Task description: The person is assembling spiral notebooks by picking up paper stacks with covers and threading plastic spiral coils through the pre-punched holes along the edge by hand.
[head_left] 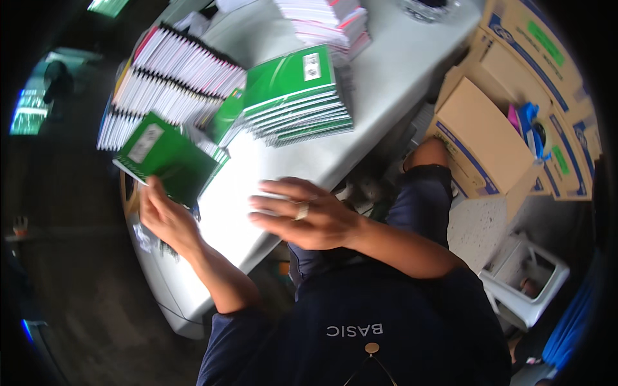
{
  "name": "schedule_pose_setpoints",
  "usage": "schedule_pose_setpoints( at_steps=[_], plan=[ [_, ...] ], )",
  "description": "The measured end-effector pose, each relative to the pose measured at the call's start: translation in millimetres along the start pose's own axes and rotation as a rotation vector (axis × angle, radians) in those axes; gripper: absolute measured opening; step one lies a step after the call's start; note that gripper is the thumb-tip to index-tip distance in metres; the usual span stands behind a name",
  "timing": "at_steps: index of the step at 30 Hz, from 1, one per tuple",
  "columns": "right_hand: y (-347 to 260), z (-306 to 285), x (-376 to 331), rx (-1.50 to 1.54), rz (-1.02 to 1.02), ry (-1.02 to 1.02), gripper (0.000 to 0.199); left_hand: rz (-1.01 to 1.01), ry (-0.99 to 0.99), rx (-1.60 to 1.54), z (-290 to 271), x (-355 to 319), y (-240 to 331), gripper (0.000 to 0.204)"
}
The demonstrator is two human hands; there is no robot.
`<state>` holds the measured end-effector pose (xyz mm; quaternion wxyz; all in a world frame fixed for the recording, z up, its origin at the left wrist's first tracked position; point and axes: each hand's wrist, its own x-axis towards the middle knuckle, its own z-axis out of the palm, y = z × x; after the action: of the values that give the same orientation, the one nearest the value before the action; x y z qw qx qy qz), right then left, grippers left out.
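White bench: long, smooth, pale top, running from the near left to the far right, carrying all the stock. Cardboard boxes: brown with blue stripes, stacked off the bench at the right, flaps open, blue and pink items inside that are too small to tell. White plastic chair: low at the near right, on a speckled floor. Fanned row of notebooks: far left of the bench, many thin books leaning spine-up, white edges with dark bindings. Stack of green notebooks: middle of the bench, flat, glossy covers with a white label, slightly skewed. Further pile of pale booklets: far edge, pink and white edges. Green notebook: held above the near left edge of the bench, tilted, label facing up; judged light, thin and flexible, cover slick enough to slide, best taken at the spine or a corner with thumb over and fingers under so it does not sag or splay. Left hand: fingers closed on the lower edge of that green notebook. Right hand: fingers spread and empty, palm down, hovering over or resting on the bare bench near its edge, blurred, a ring on one finger.
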<state>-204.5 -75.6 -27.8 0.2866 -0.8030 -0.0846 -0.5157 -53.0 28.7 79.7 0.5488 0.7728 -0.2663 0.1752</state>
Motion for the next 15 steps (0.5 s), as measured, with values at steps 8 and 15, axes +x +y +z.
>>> schedule_pose_setpoints(
  at_steps=[8, 15],
  plan=[
    [-3, 47, 38, 0.527, 0.17, 0.043, 0.029, -0.151, -0.097, -0.41, -53, -56, -41, 0.038],
    [50, 58, 1, 0.497, 0.796, -0.37, 0.032, -0.572, -0.365, -0.589, -7, -68, -116, 0.025]
  ],
)
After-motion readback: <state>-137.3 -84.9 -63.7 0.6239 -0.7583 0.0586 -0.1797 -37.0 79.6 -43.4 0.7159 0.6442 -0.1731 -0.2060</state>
